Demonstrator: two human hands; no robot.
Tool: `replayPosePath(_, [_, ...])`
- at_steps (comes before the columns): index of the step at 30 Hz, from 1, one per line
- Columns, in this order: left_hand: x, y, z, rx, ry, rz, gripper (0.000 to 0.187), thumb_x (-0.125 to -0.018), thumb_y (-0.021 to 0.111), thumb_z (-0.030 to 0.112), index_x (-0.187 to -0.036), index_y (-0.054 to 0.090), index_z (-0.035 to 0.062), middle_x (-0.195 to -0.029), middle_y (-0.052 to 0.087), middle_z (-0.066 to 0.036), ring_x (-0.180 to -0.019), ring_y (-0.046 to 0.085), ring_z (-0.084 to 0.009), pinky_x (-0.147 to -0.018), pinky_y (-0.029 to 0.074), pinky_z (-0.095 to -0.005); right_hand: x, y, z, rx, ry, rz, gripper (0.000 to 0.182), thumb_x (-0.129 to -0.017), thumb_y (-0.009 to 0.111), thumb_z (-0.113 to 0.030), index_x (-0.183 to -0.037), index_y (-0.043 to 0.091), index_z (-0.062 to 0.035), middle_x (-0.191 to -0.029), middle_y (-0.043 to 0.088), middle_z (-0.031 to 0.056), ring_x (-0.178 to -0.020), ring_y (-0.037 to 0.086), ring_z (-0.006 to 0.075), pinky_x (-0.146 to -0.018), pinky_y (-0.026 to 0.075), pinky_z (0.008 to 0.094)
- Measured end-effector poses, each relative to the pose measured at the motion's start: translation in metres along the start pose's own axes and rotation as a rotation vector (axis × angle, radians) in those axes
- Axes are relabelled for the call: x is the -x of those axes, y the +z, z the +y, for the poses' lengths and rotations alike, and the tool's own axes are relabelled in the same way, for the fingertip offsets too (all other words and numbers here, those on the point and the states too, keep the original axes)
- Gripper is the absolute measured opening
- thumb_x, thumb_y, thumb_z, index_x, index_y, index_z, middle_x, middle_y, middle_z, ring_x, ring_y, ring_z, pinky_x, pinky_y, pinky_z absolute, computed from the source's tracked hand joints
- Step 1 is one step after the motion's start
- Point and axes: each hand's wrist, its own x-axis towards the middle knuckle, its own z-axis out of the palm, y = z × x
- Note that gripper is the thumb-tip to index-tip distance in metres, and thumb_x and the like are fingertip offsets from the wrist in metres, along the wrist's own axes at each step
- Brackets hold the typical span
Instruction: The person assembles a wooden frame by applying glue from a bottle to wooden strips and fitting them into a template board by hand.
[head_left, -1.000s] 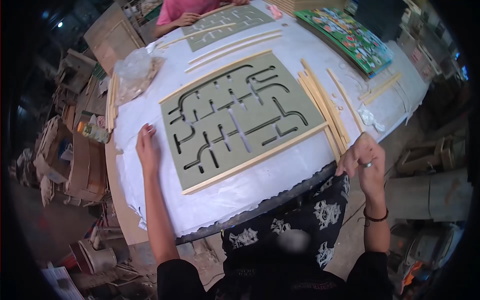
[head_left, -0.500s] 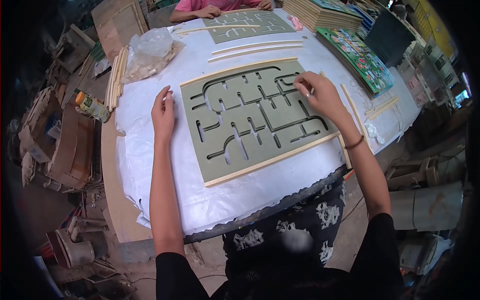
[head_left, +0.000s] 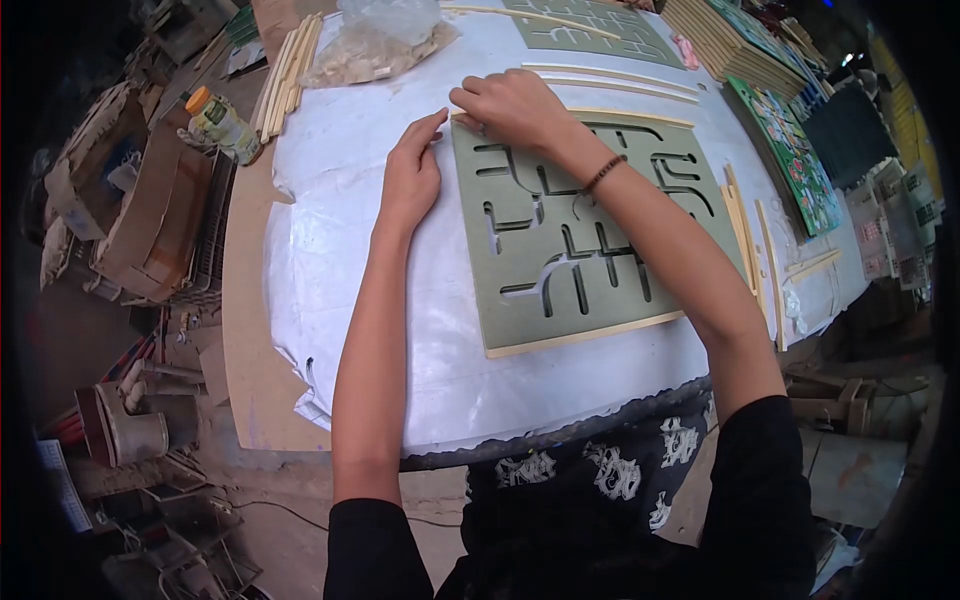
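A grey-green board (head_left: 510,270) with curved and straight slots cut through it lies flat on the white-covered table. One thin wooden strip (head_left: 650,119) runs along its far edge, another wooden strip (head_left: 585,334) along its near edge. My right hand (head_left: 512,108) is over the board's far left corner, fingers curled together at the end of the far strip; whatever is between the fingertips is hidden. Just left of the board is my left hand (head_left: 412,172), its fingers stretched towards that same corner and holding nothing visible. My right forearm covers part of the slots.
Loose wooden strips (head_left: 742,235) lie right of the board, with more strips (head_left: 612,82) beyond it. A second slotted board (head_left: 590,30) is at the far side. Left stand a plastic bag of wood pieces (head_left: 380,50), bundled strips (head_left: 290,75) and a bottle (head_left: 222,125). Colourful printed boards (head_left: 785,150) lie right.
My right hand has moved from the board's right side across to its far left corner. My left hand has shifted towards that corner. The view has turned, placing the board further right.
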Motion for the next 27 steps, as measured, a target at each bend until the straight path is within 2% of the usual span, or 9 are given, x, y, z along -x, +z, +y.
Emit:
replayPosePath(4, [0.0,0.0,-0.001,-0.002,-0.013,0.016,0.049,-0.086,0.037,-0.011,-0.128,0.058,0.0024,-0.124,0.062,-0.016,-0.101,0.064,-0.0283,-0.093,0.049,-0.0361,-0.011,0.011,0.001,0.063,-0.064,-0.03,0.012,-0.085,0.064,-0.021,-0.087,0.057,-0.0107,-0.077,0.061,0.0043,-0.059,0.064,0.0252,-0.055,0.05,0.039])
replayPosePath(11, [0.0,-0.001,0.0,-0.008,-0.014,0.017,0.049,-0.086,0.037,-0.011,-0.129,0.057,0.0024,-0.123,0.062,-0.017,-0.1,0.065,-0.0287,-0.093,0.05,-0.0366,-0.007,0.014,0.005,0.08,-0.114,-0.034,0.012,-0.084,0.063,-0.02,-0.086,0.057,-0.01,-0.077,0.062,0.0042,-0.061,0.064,0.025,-0.057,0.05,0.039])
replayPosePath(19, [0.001,-0.001,0.0,-0.002,-0.032,0.008,0.047,-0.09,0.037,-0.009,-0.13,0.056,0.003,-0.122,0.063,-0.016,-0.099,0.064,-0.0258,-0.091,0.049,-0.0344,0.004,0.004,0.011,0.167,-0.172,-0.131,0.006,-0.085,0.057,-0.016,-0.086,0.058,-0.0098,-0.077,0.061,0.0038,-0.068,0.065,0.0228,-0.064,0.05,0.0381])
replayPosePath(27, [0.001,0.002,-0.003,0.021,-0.076,0.001,0.04,-0.096,0.036,-0.003,-0.132,0.055,0.0026,-0.125,0.062,-0.015,-0.102,0.063,-0.0235,-0.093,0.048,-0.033,0.046,-0.012,0.043,0.228,-0.181,-0.192,0.006,-0.085,0.057,-0.014,-0.089,0.058,-0.0091,-0.078,0.062,0.0044,-0.071,0.067,0.0229,-0.064,0.052,0.0369])
